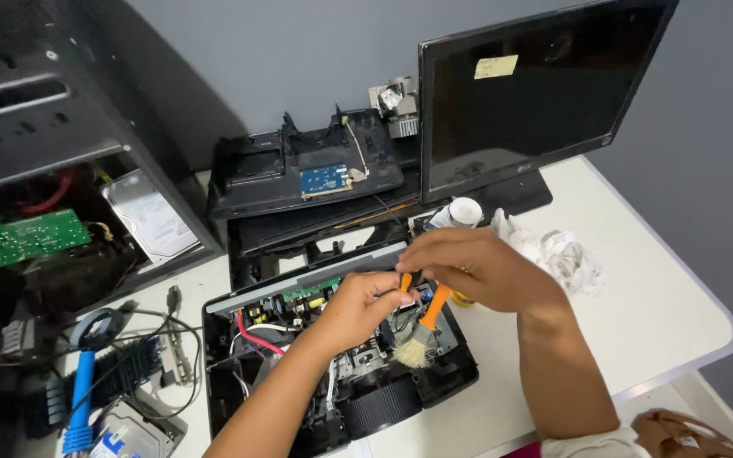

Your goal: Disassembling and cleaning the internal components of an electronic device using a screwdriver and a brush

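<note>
While the left hand [365, 307] pinches something small, too hidden to name, the right hand [478, 268] beside it grips an orange brush [425, 326], bristles down, over the opened device [341, 360] beneath both. Beyond the right hand lie crumpled tissue [557, 252], a white bottle [461, 213] and a monitor [536, 85].

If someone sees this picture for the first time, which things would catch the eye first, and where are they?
At the centre, the left hand and the right hand meet over an opened black device with bare wiring and circuit boards; an orange-handled brush hangs between them, bristles down. Behind, a dark monitor with a yellow sticky note stands at the upper right. An open computer case fills the left side.
</note>
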